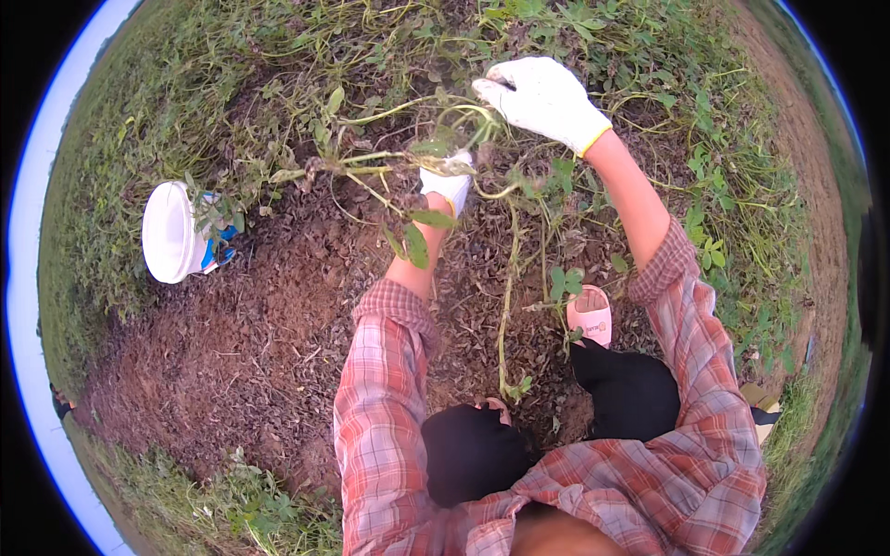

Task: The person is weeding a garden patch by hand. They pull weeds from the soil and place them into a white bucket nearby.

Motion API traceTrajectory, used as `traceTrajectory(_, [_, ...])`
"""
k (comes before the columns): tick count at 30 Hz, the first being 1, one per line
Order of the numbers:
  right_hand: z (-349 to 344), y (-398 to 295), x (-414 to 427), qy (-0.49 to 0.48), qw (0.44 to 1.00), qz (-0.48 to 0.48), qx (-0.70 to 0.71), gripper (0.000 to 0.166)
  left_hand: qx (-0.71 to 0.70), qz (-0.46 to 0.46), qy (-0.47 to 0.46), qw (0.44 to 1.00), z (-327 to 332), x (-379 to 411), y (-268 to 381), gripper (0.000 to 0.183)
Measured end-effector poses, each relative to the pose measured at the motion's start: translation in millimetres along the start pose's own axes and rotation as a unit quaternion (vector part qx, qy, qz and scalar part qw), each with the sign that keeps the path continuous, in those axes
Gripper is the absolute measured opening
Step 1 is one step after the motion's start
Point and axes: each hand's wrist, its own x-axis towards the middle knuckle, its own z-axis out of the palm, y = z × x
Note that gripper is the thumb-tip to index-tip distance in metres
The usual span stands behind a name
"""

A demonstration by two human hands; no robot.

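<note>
My left hand, in a white glove with a yellow edge, grips a bunch of vine stems. Leaves and stems partly cover its fingers. Several limp green leaves hang from this bunch, and a long stem trails down between my feet. Up and to the right, my right hand wears a matching glove. Its thumb and fingers are bent together beside the curved upper stems. Whether anything is between those fingertips is not clear.
A white bucket with blue marking stands at the left, leaves against it. Tangled green vines spread ahead. Brown soil with dry leaf litter lies on the left. A pink slipper is on my right foot. A dirt strip runs along the right.
</note>
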Motion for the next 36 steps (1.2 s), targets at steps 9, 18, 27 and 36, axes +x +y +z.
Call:
traceTrajectory(9, [72, 63, 15, -0.286, 0.745, 0.055, 0.600, 0.038, 0.698, 0.153, -0.194, 0.672, -65, 80, -95, 0.073])
traceTrajectory(18, [226, 99, 29, -0.324, 0.908, -0.171, -0.204, 0.090, 0.831, 0.246, -0.222, 0.447, -13, 95, -72, 0.057])
traceTrajectory(27, [250, 132, 23, -0.235, 0.930, -0.053, 0.278, 0.035, 0.796, -0.006, -0.322, 0.513, -13, 91, -54, 0.042])
traceTrajectory(36, [240, 149, 25, -0.307, 0.950, -0.056, -0.003, 0.038, 0.600, -0.127, -0.151, 0.776, -9, 85, -75, 0.058])
